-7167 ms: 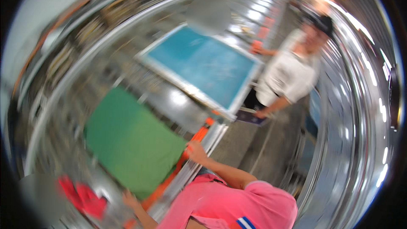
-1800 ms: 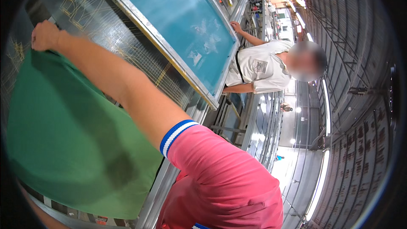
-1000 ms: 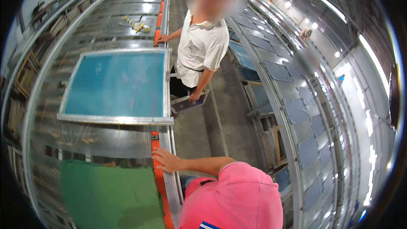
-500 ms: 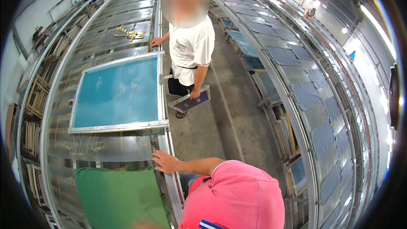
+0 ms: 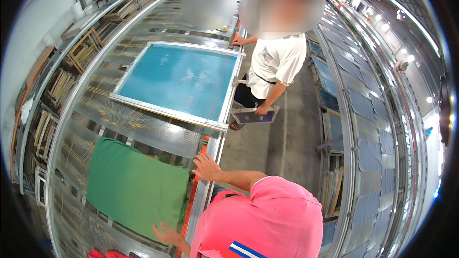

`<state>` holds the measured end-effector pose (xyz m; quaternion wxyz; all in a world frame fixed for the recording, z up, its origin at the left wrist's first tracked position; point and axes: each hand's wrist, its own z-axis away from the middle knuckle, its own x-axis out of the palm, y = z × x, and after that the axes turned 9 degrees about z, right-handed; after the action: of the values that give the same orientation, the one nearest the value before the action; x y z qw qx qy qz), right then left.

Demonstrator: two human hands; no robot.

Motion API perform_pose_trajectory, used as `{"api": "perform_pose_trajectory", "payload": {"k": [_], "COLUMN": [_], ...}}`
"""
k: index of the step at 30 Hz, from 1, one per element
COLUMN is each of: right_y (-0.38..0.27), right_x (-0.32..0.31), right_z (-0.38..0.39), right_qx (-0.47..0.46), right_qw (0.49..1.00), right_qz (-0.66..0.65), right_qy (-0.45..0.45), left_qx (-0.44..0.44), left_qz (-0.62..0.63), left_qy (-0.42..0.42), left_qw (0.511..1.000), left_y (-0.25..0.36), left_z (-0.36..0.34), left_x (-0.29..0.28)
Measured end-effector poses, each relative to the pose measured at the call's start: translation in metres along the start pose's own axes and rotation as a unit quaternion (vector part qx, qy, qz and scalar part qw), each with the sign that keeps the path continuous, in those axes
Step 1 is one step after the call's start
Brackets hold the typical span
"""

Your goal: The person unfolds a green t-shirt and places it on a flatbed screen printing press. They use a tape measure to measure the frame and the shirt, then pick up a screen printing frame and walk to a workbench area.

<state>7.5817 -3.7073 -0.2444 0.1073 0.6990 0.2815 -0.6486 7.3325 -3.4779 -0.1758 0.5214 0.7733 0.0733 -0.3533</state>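
Note:
My right hand [image 5: 206, 166], fingers spread, rests at the metal side rail [image 5: 216, 155] of a long printing table. Lower down, my left hand [image 5: 166, 234] is over the near edge of a green cloth [image 5: 138, 186], its fingers apart. Whether it touches the cloth I cannot tell. The green cloth lies spread on the table, with some folds at its right edge. Beyond it lies a large screen printing frame [image 5: 179, 83] with blue-green mesh and a metal border. Pink sleeves cover my upper arms.
A co-worker in a white shirt [image 5: 275, 59] stands in the aisle, one hand on the rail, the other holding a small purple-meshed frame [image 5: 254, 115]. Red cloth [image 5: 107, 254] shows at the bottom. Grey fabric pieces [image 5: 368, 155] lie along the right-hand table. Wooden frames [image 5: 83, 50] are racked left.
The view has swung, so the co-worker and large frame appear farther right. My left hand, blurred at the lower edge before, now shows clearly. My right hand stays by the rail.

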Motion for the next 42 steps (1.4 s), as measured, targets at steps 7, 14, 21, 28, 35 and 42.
{"api": "perform_pose_trajectory", "payload": {"k": [7, 14, 21, 28, 35, 42], "right_y": [0.001, 0.002, 0.002, 0.0, -0.008, -0.006], "right_x": [0.002, 0.004, 0.001, -0.002, -0.005, 0.004], "right_z": [0.0, 0.003, 0.0, -0.001, 0.0, -0.005], "right_qx": [0.007, 0.003, -0.006, -0.008, -0.045, -0.018], "right_qw": [0.993, 0.997, 0.996, 0.996, 0.979, 0.997], "right_qz": [0.02, 0.022, 0.023, 0.039, 0.132, 0.047], "right_qy": [-0.115, -0.07, -0.082, -0.077, -0.146, -0.057], "left_qx": [-0.036, -0.061, -0.027, -0.055, 0.004, 0.069], "left_qz": [0.025, 0.122, 0.114, 0.144, -0.038, -0.002], "left_qy": [0.042, -0.05, -0.113, -0.119, -0.212, -0.259], "left_qw": [0.998, 0.989, 0.987, 0.981, 0.976, 0.964], "left_y": [-0.016, -0.006, 0.009, 0.019, -0.003, -0.017], "left_z": [-0.031, -0.026, 0.004, -0.002, -0.018, -0.065], "left_x": [-0.02, 0.002, 0.032, 0.031, 0.019, 0.105]}}
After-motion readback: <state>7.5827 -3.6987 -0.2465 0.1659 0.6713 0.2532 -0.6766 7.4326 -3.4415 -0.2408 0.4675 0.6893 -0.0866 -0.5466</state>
